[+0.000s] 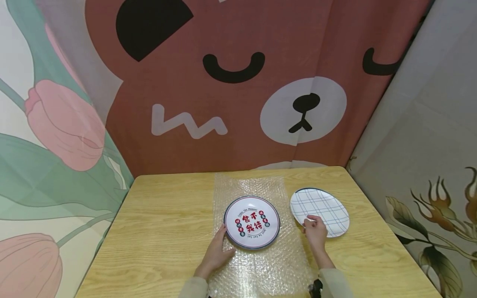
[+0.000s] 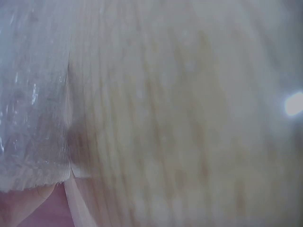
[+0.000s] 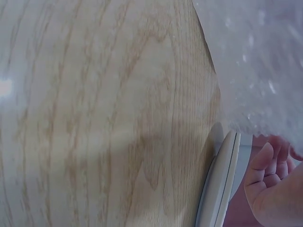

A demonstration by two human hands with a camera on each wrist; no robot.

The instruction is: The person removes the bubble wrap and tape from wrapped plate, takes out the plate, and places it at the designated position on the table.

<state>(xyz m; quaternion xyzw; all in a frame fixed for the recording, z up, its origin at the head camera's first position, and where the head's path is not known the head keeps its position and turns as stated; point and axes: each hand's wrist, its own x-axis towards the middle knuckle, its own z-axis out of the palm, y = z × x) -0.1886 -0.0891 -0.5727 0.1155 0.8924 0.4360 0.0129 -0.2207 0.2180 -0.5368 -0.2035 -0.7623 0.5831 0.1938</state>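
Observation:
A round white plate point(image 1: 251, 240) with a blue rim and red lettering lies on a sheet of bubble wrap point(image 1: 257, 273). At its left edge, my left hand point(image 1: 218, 252) touches the rim with extended fingers, the thumb spread apart below. A second white plate point(image 1: 331, 207) with a blue grid pattern rests on the table to the right. Over its lower left edge is my right hand point(image 1: 316, 232), fingers loosely bent. In the right wrist view, bubble wrap point(image 3: 265, 61) partly covers the fingers of that hand point(image 3: 277, 189); nothing shows in its grasp.
Both plates and the wrap are on a light wooden table point(image 1: 160, 231). A curtain with a bear print point(image 1: 231, 103) hangs behind the table's back edge. Floral curtains point(image 1: 63, 124) flank the sides.

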